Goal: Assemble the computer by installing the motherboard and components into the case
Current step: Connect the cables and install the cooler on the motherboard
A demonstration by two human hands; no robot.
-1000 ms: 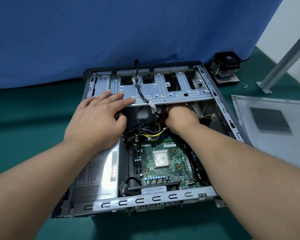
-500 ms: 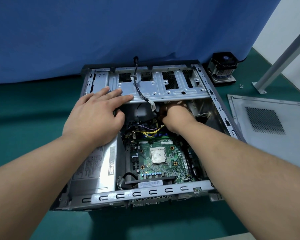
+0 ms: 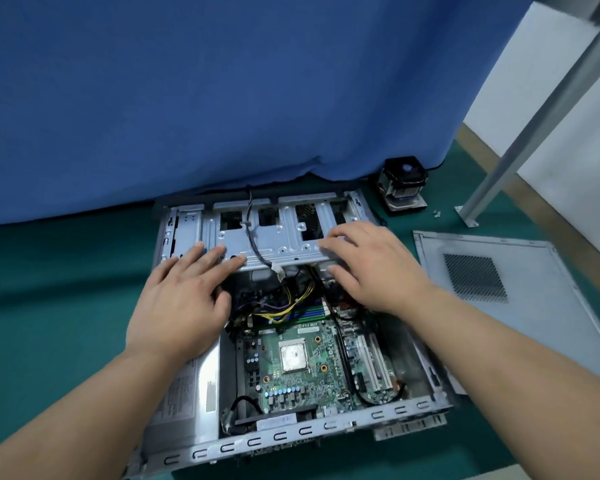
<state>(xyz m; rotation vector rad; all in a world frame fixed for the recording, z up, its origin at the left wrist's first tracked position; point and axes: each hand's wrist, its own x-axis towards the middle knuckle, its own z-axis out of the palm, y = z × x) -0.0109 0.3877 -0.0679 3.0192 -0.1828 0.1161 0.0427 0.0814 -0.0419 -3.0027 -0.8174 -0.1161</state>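
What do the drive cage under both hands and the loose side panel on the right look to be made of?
Drive cage: apparently bare stamped sheet steel, dull grey, with punched cut-outs and pressed ribs. Side panel: seemingly thin sheet metal too, matte pale grey, with a perforated vent grid and folded edges; whether coated, I can't tell.
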